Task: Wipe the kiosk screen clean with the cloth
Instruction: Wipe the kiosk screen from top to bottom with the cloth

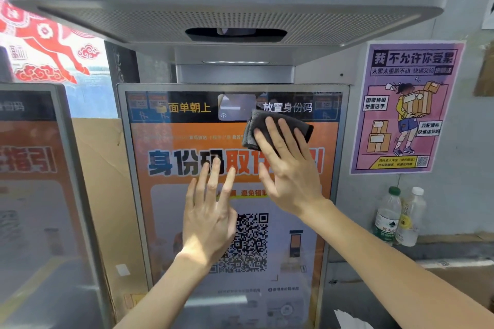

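The kiosk screen [165, 195] stands upright in front of me, showing an orange poster with large characters and a QR code. A dark grey cloth [256, 128] lies flat against the screen's upper right part. My right hand [288, 168] presses it there with flat, spread fingers; the palm covers part of the red characters. My left hand [208, 216] rests open on the glass lower down, just left of the QR code, holding nothing.
A grey hood [240, 16] with a camera slot overhangs the screen. A second kiosk [34, 195] stands at the left, cardboard [104, 181] between them. On the right wall hangs a purple poster [406, 107]; two plastic bottles [398, 216] stand on a ledge below it.
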`<state>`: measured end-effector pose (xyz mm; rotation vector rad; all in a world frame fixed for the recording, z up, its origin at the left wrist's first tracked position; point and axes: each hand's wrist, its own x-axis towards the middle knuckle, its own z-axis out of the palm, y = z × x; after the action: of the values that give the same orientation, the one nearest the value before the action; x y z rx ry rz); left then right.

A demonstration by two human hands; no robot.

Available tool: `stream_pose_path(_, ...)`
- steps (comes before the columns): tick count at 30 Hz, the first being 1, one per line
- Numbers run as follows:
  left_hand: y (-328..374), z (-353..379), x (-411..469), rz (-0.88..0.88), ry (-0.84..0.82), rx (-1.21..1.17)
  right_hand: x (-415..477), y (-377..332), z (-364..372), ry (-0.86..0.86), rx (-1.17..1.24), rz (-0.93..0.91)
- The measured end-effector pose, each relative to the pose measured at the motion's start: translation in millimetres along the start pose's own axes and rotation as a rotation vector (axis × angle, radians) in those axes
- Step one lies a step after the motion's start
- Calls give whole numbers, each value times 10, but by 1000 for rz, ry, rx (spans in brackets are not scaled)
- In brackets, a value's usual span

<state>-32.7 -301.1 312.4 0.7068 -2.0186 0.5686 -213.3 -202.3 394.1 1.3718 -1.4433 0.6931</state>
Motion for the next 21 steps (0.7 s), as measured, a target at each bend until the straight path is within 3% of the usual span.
stream_pose_path(5, -57, -10, -6, 32, -23, 3, -45, -82, 86, 14, 9, -4)
stream_pose_path(12, -160, -98, -2, 85, -41, -34, -453, -163, 90, -93, -18, -93)
stream_pose_path(21, -673, -203, -65, -91, 67, -114, 355, -469, -28, -26, 34, -56)
